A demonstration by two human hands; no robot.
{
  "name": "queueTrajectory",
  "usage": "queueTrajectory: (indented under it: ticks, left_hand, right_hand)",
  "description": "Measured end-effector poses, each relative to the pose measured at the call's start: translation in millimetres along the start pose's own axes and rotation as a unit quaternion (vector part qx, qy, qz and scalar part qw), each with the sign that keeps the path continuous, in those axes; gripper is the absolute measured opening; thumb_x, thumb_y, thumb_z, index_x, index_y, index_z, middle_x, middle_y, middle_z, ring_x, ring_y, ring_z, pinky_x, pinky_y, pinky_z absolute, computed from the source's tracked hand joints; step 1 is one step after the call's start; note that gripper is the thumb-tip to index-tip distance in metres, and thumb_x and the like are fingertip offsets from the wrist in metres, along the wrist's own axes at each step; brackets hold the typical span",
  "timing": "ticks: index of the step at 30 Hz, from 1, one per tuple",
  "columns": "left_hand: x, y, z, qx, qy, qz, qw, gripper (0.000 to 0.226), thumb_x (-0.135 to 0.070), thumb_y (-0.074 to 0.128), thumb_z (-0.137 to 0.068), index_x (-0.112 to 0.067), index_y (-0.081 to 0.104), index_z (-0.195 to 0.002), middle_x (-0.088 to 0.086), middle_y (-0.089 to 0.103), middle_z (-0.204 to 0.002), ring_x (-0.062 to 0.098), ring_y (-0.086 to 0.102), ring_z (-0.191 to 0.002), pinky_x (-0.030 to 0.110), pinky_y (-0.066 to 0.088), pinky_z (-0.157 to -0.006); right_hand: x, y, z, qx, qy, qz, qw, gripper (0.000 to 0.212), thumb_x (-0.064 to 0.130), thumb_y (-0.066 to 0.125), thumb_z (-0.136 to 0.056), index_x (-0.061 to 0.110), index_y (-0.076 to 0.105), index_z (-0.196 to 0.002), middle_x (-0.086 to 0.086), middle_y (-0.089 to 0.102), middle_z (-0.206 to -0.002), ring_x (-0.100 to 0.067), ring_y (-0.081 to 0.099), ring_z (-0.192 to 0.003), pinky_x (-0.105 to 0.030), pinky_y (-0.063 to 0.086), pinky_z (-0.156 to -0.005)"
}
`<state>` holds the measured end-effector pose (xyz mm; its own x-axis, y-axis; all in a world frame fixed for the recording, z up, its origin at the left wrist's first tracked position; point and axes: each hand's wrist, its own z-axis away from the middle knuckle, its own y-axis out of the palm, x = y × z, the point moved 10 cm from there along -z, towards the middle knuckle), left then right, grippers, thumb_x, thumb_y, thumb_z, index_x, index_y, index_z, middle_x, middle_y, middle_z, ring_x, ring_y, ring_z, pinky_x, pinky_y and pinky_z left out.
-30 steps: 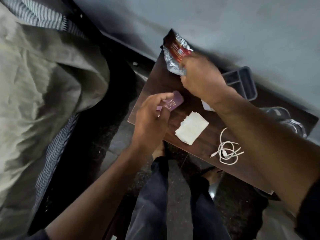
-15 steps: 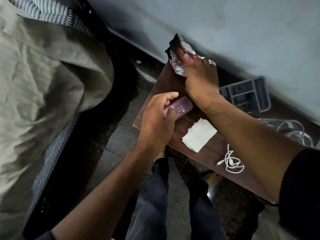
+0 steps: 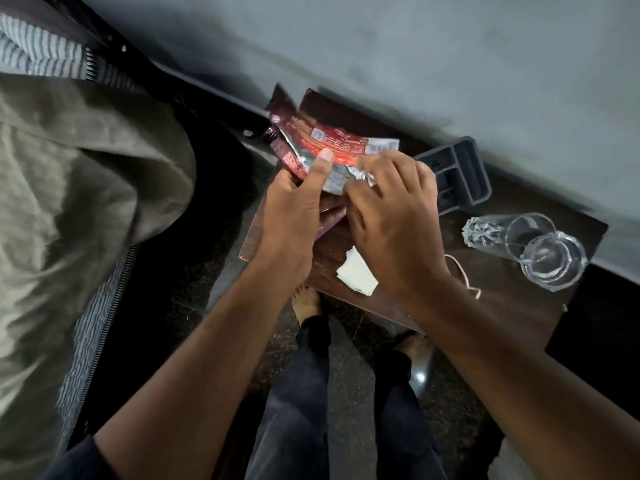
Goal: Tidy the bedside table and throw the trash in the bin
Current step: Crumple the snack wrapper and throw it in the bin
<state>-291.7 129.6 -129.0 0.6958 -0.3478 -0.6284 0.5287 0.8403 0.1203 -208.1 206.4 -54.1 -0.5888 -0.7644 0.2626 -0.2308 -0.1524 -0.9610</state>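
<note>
A crumpled red and silver foil wrapper (image 3: pixel 332 143) is held above the far left corner of the dark wooden bedside table (image 3: pixel 519 306). My left hand (image 3: pixel 294 209) grips it with the thumb pressed on its foil side. My right hand (image 3: pixel 391 216) pinches its right end. A purple packet (image 3: pixel 330 220) shows as a sliver between my hands, under my left fingers. A white folded tissue (image 3: pixel 356 275) lies on the table below my right hand. A white cable (image 3: pixel 465 275) is mostly hidden by my right wrist.
A grey compartment tray (image 3: pixel 457 174) sits at the table's far edge by the wall. Two clear glasses (image 3: pixel 519 244) stand at the right, one lying on its side. A bed with an olive blanket (image 3: pixel 69 202) is close on the left. My bare feet stand on the dark floor.
My left hand has risen from the purple packet and taken hold of the foil wrapper beside my right hand. The view has shifted, bringing the glasses into sight.
</note>
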Motion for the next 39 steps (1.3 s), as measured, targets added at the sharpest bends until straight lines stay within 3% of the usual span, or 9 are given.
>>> queueTrajectory:
  ticks: [5, 10, 12, 15, 16, 22, 29, 35, 39]
  left_hand:
    - [16, 25, 18, -0.009, 0.022, -0.090, 0.996, 0.031, -0.035, 0.057, -0.102, -0.011, 0.066, -0.120, 0.012, 0.078, -0.108, 0.028, 0.077, -0.099, 0.043, 0.062, -0.089]
    - [36, 71, 51, 0.029, 0.063, -0.187, 0.980, 0.033, -0.040, 0.051, -0.104, -0.012, 0.067, -0.113, -0.009, 0.074, -0.075, 0.008, 0.071, -0.064, 0.028, 0.057, -0.056]
    - [51, 94, 67, 0.070, 0.059, -0.206, 0.974, 0.034, -0.044, 0.051, -0.103, -0.017, 0.068, -0.113, 0.001, 0.077, -0.090, 0.018, 0.072, -0.074, 0.042, 0.056, -0.064]
    - [74, 124, 91, 0.104, 0.044, -0.191, 0.975, 0.028, -0.044, 0.055, -0.101, -0.023, 0.071, -0.110, -0.005, 0.078, -0.098, 0.015, 0.072, -0.085, 0.042, 0.055, -0.075]
    - [82, 134, 99, 0.120, 0.035, -0.173, 0.977, 0.026, -0.041, 0.056, -0.101, -0.022, 0.071, -0.112, -0.002, 0.079, -0.104, 0.021, 0.075, -0.096, 0.048, 0.058, -0.086]
    - [125, 196, 139, 0.229, -0.002, -0.199, 0.953, 0.033, -0.029, 0.060, -0.102, -0.010, 0.063, -0.129, 0.014, 0.076, -0.121, 0.034, 0.072, -0.114, 0.060, 0.052, -0.103]
    - [190, 281, 177, 0.341, -0.012, -0.340, 0.876, 0.033, -0.017, 0.049, -0.106, -0.023, 0.056, -0.137, -0.006, 0.078, -0.116, 0.016, 0.075, -0.101, 0.032, 0.059, -0.086]
    - [254, 333, 191, 0.359, 0.006, -0.417, 0.835, 0.035, -0.011, 0.044, -0.107, -0.020, 0.058, -0.137, -0.004, 0.078, -0.117, 0.023, 0.075, -0.106, 0.032, 0.057, -0.087]
    - [297, 346, 185, 0.351, 0.013, -0.465, 0.813, 0.047, -0.001, 0.042, -0.105, -0.018, 0.049, -0.148, -0.003, 0.072, -0.128, 0.023, 0.073, -0.106, 0.030, 0.056, -0.085]
  right_hand:
    - [-43, -43, 49, -0.046, 0.070, -0.061, 0.995, 0.028, 0.031, 0.070, -0.095, 0.007, 0.075, -0.108, -0.023, 0.057, -0.137, -0.031, 0.049, -0.131, -0.053, 0.047, -0.102]
    - [-132, -101, 117, -0.182, 0.287, -0.190, 0.921, 0.046, 0.035, 0.072, -0.094, 0.005, 0.061, -0.127, -0.018, 0.052, -0.135, -0.013, 0.053, -0.120, -0.016, 0.048, -0.094]
    - [-175, -91, 152, -0.153, 0.429, -0.290, 0.842, 0.050, 0.042, 0.073, -0.091, 0.016, 0.059, -0.131, -0.001, 0.062, -0.127, -0.008, 0.065, -0.102, -0.010, 0.051, -0.075]
    - [-192, -58, 207, -0.106, 0.576, -0.524, 0.618, 0.030, 0.037, 0.074, -0.091, 0.017, 0.073, -0.112, -0.008, 0.078, -0.106, -0.019, 0.075, -0.087, -0.026, 0.058, -0.062]
    - [-190, -58, 219, -0.112, 0.584, -0.553, 0.584, 0.022, 0.032, 0.074, -0.091, 0.015, 0.076, -0.105, -0.009, 0.080, -0.099, -0.021, 0.075, -0.081, -0.029, 0.059, -0.060]
    - [-215, -82, 286, -0.221, 0.594, -0.562, 0.532, 0.007, 0.015, 0.073, -0.092, 0.008, 0.076, -0.091, -0.011, 0.080, -0.087, -0.024, 0.076, -0.069, -0.032, 0.060, -0.055]
    - [-297, -125, 406, -0.375, 0.652, -0.444, 0.487, 0.003, 0.016, 0.076, -0.088, 0.014, 0.077, -0.086, -0.002, 0.080, -0.086, -0.014, 0.074, -0.081, -0.026, 0.057, -0.070]
    - [-355, -110, 505, -0.377, 0.715, -0.378, 0.451, 0.007, 0.023, 0.075, -0.084, 0.018, 0.074, -0.080, 0.001, 0.080, -0.083, -0.010, 0.073, -0.073, -0.027, 0.058, -0.064]
    - [-382, -64, 549, -0.307, 0.774, -0.307, 0.462, 0.015, 0.026, 0.072, -0.082, 0.017, 0.067, -0.070, 0.006, 0.073, -0.072, -0.013, 0.070, -0.067, -0.047, 0.064, -0.070]
